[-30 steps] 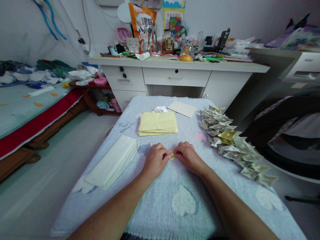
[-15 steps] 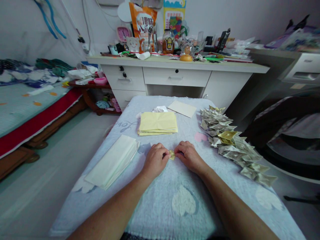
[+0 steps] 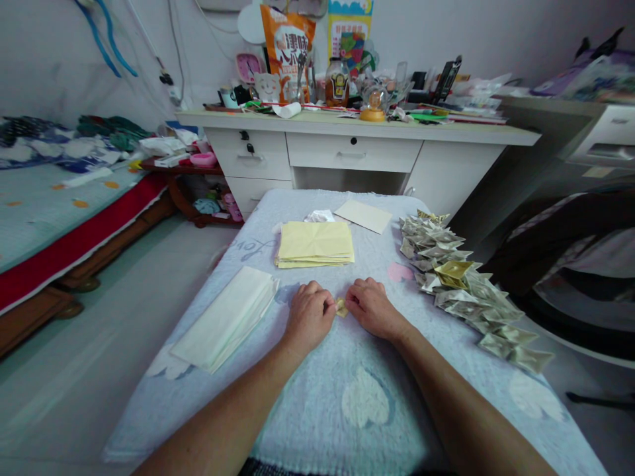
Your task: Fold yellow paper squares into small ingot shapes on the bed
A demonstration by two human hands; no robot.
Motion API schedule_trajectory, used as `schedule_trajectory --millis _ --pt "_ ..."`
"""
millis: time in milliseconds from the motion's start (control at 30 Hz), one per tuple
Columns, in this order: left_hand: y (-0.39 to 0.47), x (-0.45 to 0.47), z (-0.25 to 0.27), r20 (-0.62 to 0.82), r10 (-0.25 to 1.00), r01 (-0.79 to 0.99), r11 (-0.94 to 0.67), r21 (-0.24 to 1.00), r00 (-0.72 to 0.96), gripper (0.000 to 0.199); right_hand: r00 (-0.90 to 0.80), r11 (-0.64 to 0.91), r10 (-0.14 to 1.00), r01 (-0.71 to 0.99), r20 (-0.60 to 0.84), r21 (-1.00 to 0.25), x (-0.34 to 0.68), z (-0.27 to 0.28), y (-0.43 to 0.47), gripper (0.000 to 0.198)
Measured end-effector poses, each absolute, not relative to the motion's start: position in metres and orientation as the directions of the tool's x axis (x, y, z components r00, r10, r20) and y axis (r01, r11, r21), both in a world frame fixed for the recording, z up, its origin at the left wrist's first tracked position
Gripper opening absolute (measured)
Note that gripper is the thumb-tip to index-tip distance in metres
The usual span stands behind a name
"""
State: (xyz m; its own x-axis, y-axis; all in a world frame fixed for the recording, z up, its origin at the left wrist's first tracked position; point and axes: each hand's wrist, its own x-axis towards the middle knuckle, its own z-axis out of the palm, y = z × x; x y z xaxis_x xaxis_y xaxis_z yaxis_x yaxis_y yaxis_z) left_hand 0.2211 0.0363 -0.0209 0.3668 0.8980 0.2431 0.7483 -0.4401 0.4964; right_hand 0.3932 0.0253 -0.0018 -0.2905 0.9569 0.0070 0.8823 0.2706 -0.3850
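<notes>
A small folded piece of yellow paper (image 3: pixel 340 307) lies between my two hands, low over the cloth-covered table. My left hand (image 3: pixel 312 311) pinches its left side with thumb and finger. On the other side my right hand (image 3: pixel 370 304) is closed on the right edge. The fingers hide much of the paper. Just beyond the hands sits a stack of yellow paper sheets (image 3: pixel 315 243). Left of my left hand lies a stack of long whitish paper (image 3: pixel 228 317). Rows of folded paper pieces (image 3: pixel 461 284), mostly grey with a golden one among them, spread along the right side.
A pale card (image 3: pixel 364 216) and crumpled white plastic (image 3: pixel 319 216) lie at the table's far end. Behind stands a white desk (image 3: pixel 352 152) crowded with a jar (image 3: pixel 337 82), an orange bag (image 3: pixel 288 49) and other things. A bed (image 3: pixel 74 218) is left, a washing machine (image 3: pixel 585 231) right.
The whole view has shifted slightly to the right. Both hands keep their pinch on the yellow paper, and the right hand has drawn very slightly closer to the left.
</notes>
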Motion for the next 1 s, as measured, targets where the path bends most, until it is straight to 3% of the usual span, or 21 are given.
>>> schedule_trajectory --millis 500,667,1000 --pt "0.034 0.218 -0.014 0.131 0.948 0.838 -0.317 0.444 0.289 0.006 -0.225 0.200 0.973 0.932 -0.051 -0.302 0.386 0.000 0.027 0.018" --pt "0.043 0.211 -0.014 0.082 0.963 0.829 -0.263 0.495 0.256 0.012 -0.235 0.215 0.971 0.929 -0.034 -0.300 0.386 0.001 0.026 0.020" --pt "0.044 0.222 -0.016 0.120 0.946 0.824 -0.321 0.468 0.300 0.012 -0.210 0.193 0.978 0.924 -0.017 -0.331 0.387 -0.002 0.028 0.019"
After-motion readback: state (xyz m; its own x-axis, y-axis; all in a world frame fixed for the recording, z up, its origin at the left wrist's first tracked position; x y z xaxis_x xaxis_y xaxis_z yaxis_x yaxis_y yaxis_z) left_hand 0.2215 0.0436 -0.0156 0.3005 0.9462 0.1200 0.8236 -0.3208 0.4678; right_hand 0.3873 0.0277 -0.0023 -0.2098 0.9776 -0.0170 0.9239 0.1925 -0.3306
